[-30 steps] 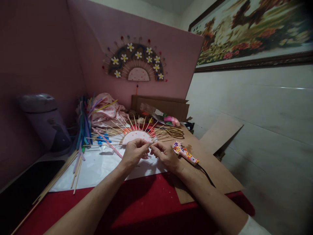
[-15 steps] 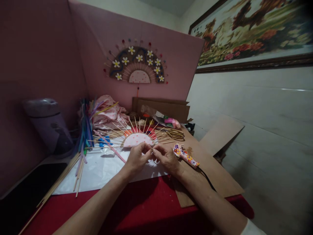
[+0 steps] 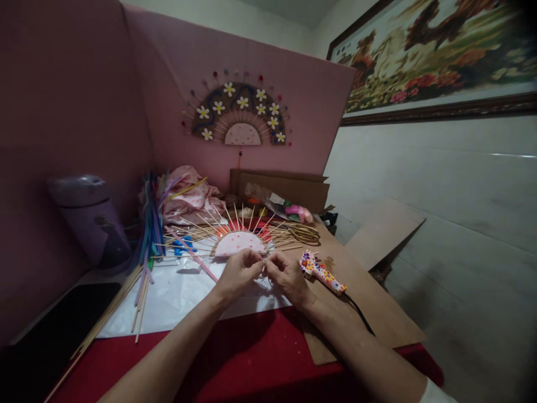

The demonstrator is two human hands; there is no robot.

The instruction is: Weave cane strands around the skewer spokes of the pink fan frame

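Note:
My left hand and my right hand meet fingertip to fingertip above the white sheet. Both are pinched closed around something tiny, which the fingers mostly hide; I cannot make out what it is. Just beyond them lies a half-round piece covered in pink dotted cloth, with thin wooden sticks fanning out from its curved edge. Right of my right hand, a flower-patterned glue gun rests on a cardboard sheet, its dark cord trailing toward my forearm.
Coloured pipe cleaners and bundled sticks lie left, near a purple bottle. Behind are crumpled pink cloth, a plastic bag and gold-coloured scissors. A finished-looking flowered fan hangs on the pink panel.
The whole view has shifted slightly, so everything sits a little lower and further right. My hands stay pinched together at nearly the same spot over the sheet.

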